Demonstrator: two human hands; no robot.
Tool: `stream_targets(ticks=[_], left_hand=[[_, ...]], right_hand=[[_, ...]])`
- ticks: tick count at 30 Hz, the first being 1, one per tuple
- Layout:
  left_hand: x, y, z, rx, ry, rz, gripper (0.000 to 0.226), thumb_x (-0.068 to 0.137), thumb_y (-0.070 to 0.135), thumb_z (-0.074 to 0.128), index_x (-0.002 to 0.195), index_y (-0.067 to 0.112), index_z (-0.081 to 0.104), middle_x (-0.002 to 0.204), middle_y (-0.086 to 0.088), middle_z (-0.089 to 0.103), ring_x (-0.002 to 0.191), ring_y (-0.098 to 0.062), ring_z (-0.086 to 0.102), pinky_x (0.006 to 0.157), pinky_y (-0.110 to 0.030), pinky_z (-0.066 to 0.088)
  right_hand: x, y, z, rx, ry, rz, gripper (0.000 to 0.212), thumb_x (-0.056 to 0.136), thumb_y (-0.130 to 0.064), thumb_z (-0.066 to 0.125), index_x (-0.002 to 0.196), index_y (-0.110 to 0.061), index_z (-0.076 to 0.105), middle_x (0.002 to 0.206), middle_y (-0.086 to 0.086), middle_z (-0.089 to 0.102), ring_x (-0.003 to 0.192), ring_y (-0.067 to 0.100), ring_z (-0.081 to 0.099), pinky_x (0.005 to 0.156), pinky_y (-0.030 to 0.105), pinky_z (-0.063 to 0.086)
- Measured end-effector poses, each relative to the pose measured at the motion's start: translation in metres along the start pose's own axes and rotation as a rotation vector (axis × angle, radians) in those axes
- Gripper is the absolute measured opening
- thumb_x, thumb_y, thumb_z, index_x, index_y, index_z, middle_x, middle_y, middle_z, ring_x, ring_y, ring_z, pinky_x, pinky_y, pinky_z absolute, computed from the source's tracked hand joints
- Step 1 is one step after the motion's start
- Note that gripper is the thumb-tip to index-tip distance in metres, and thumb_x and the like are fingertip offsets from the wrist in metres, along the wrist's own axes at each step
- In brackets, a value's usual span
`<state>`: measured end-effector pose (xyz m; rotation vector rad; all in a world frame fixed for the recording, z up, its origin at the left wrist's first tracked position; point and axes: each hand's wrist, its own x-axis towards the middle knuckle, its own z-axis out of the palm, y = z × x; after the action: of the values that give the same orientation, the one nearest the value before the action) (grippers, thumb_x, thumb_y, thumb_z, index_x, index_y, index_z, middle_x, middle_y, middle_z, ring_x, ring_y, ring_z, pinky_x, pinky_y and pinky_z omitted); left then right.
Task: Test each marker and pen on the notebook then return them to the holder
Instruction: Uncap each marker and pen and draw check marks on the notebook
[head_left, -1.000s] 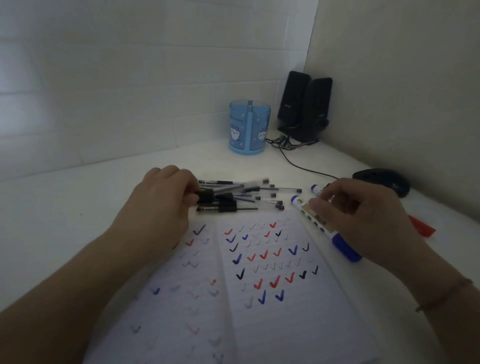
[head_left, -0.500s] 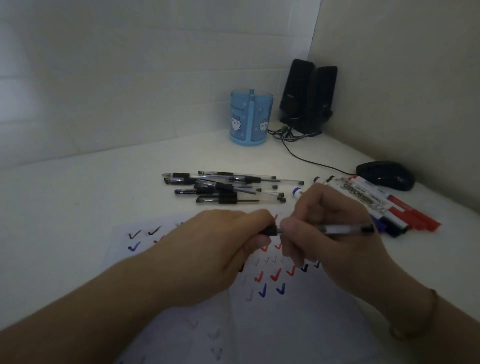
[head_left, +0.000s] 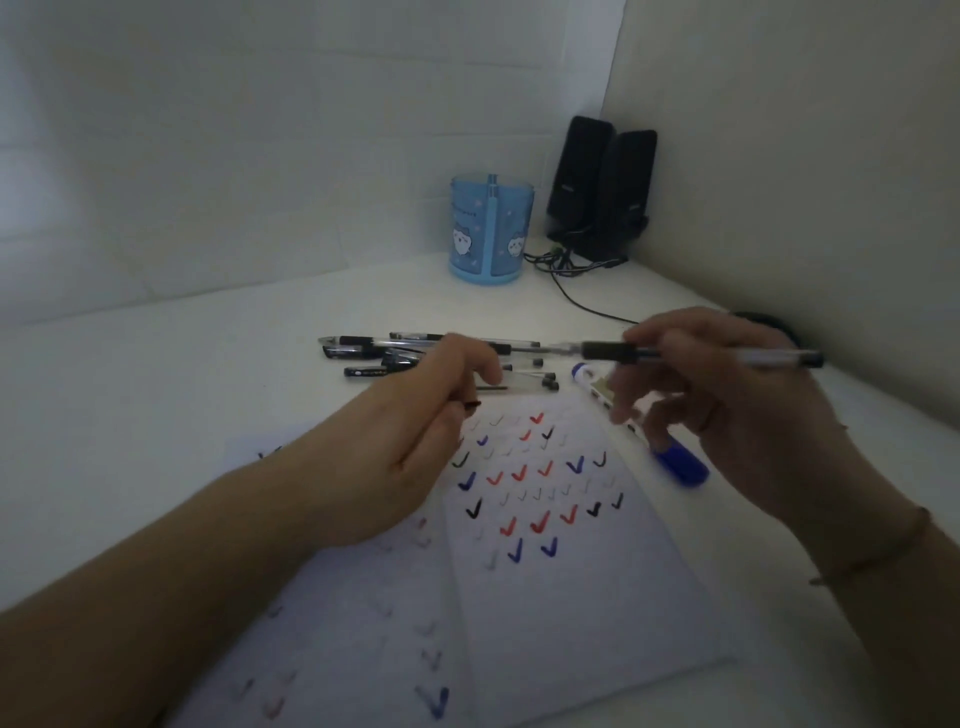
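Observation:
My right hand (head_left: 727, 395) grips a clear pen with a black grip (head_left: 691, 354), held level above the desk with its bare tip pointing left. My left hand (head_left: 431, 421) hovers over the top of the open notebook (head_left: 545, 597), fingers curled round a small dark pen cap (head_left: 470, 404). The notebook pages carry rows of black, red and blue check marks. Several black pens (head_left: 363, 356) lie in a pile just beyond the notebook. The blue holder (head_left: 491, 231) stands at the back by the wall.
A blue-capped marker (head_left: 675, 462) lies at the notebook's right edge, partly under my right hand. Two black speakers (head_left: 602, 192) with trailing cables stand in the corner. A dark mouse (head_left: 769, 325) peeks out behind my right hand.
My hands have pulled apart and the cap has come off the pen. The right hand has carried the pen up and to the right; the left hand keeps the cap.

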<state>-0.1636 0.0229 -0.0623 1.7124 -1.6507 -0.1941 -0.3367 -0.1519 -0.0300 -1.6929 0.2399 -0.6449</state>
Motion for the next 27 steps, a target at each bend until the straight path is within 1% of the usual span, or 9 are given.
stream_targets(ticks=[3, 5, 7, 9, 12, 16, 20, 22, 27], left_hand=[[0.001, 0.001, 0.003, 0.062, -0.035, -0.004, 0.032, 0.097, 0.024, 0.039, 0.106, 0.053, 0.028, 0.095, 0.017, 0.054, 0.085, -0.008, 0.055, 0.075, -0.03, 0.049], [0.002, 0.001, 0.005, 0.077, -0.05, -0.007, 0.039, 0.096, 0.022, 0.049, 0.106, 0.054, 0.031, 0.1, 0.021, 0.059, 0.09, -0.003, 0.059, 0.079, -0.023, 0.05], [0.002, 0.001, 0.005, 0.07, -0.057, -0.01, 0.039, 0.092, 0.024, 0.057, 0.102, 0.055, 0.036, 0.099, 0.026, 0.06, 0.085, 0.0, 0.061, 0.074, -0.013, 0.046], [0.002, 0.003, 0.005, 0.04, -0.057, -0.01, 0.038, 0.088, 0.027, 0.063, 0.099, 0.054, 0.04, 0.096, 0.028, 0.062, 0.079, 0.003, 0.061, 0.068, -0.008, 0.043], [0.002, 0.002, 0.007, 0.042, -0.056, 0.008, 0.031, 0.083, 0.033, 0.068, 0.1, 0.05, 0.048, 0.089, 0.032, 0.061, 0.083, 0.009, 0.06, 0.071, -0.005, 0.043], [0.003, -0.001, 0.008, 0.123, -0.037, 0.077, 0.019, 0.083, 0.033, 0.069, 0.102, 0.03, 0.066, 0.081, 0.034, 0.054, 0.08, 0.021, 0.053, 0.072, 0.001, 0.036], [0.003, 0.001, 0.008, 0.153, -0.063, 0.13, 0.017, 0.085, 0.032, 0.068, 0.102, 0.027, 0.066, 0.079, 0.033, 0.051, 0.075, 0.018, 0.051, 0.068, 0.0, 0.035], [0.003, 0.0, 0.009, 0.146, -0.07, 0.132, 0.018, 0.086, 0.033, 0.066, 0.104, 0.028, 0.066, 0.083, 0.029, 0.055, 0.077, 0.011, 0.055, 0.07, -0.003, 0.04], [0.003, -0.002, 0.01, 0.141, -0.072, 0.141, 0.018, 0.087, 0.032, 0.066, 0.104, 0.027, 0.066, 0.091, 0.019, 0.064, 0.081, 0.001, 0.06, 0.072, -0.015, 0.049]], right_hand=[[-0.004, -0.001, 0.002, -0.125, 0.032, 0.082, 0.016, 0.066, -0.023, 0.069, 0.069, -0.011, 0.06, 0.051, 0.012, 0.052, 0.04, 0.022, 0.043, 0.037, 0.023, 0.038], [-0.013, -0.003, 0.006, -0.152, -0.032, 0.15, 0.018, 0.069, -0.022, 0.064, 0.076, -0.006, 0.06, 0.051, 0.014, 0.056, 0.039, 0.022, 0.05, 0.037, 0.022, 0.039], [-0.026, -0.004, 0.013, -0.188, -0.066, 0.175, 0.02, 0.071, -0.024, 0.062, 0.078, -0.005, 0.064, 0.061, 0.015, 0.067, 0.049, 0.026, 0.062, 0.039, 0.023, 0.044], [-0.037, 0.006, 0.02, -0.165, 0.034, 0.14, 0.014, 0.068, -0.025, 0.067, 0.064, -0.012, 0.063, 0.055, 0.013, 0.064, 0.046, 0.03, 0.056, 0.037, 0.025, 0.04], [-0.043, 0.027, 0.028, -0.118, 0.229, 0.077, 0.028, 0.067, -0.022, 0.072, 0.05, -0.013, 0.051, 0.039, 0.004, 0.047, 0.034, 0.017, 0.042, 0.038, 0.022, 0.037], [-0.043, 0.033, 0.031, -0.351, 0.246, 0.057, 0.033, 0.076, -0.006, 0.071, 0.05, -0.005, 0.051, 0.04, 0.006, 0.052, 0.037, 0.01, 0.047, 0.044, 0.017, 0.044], [-0.042, 0.035, 0.033, -0.499, 0.193, 0.049, 0.031, 0.075, -0.009, 0.072, 0.052, -0.002, 0.052, 0.048, 0.01, 0.057, 0.042, 0.008, 0.049, 0.048, 0.029, 0.049], [-0.042, 0.035, 0.034, -0.557, 0.161, 0.05, 0.031, 0.075, -0.009, 0.073, 0.053, -0.001, 0.052, 0.053, 0.011, 0.058, 0.045, 0.008, 0.054, 0.049, 0.028, 0.049], [-0.04, 0.036, 0.035, -0.595, 0.141, 0.036, 0.033, 0.074, -0.007, 0.071, 0.05, -0.004, 0.048, 0.05, 0.018, 0.052, 0.048, 0.03, 0.049, 0.048, 0.028, 0.047]])
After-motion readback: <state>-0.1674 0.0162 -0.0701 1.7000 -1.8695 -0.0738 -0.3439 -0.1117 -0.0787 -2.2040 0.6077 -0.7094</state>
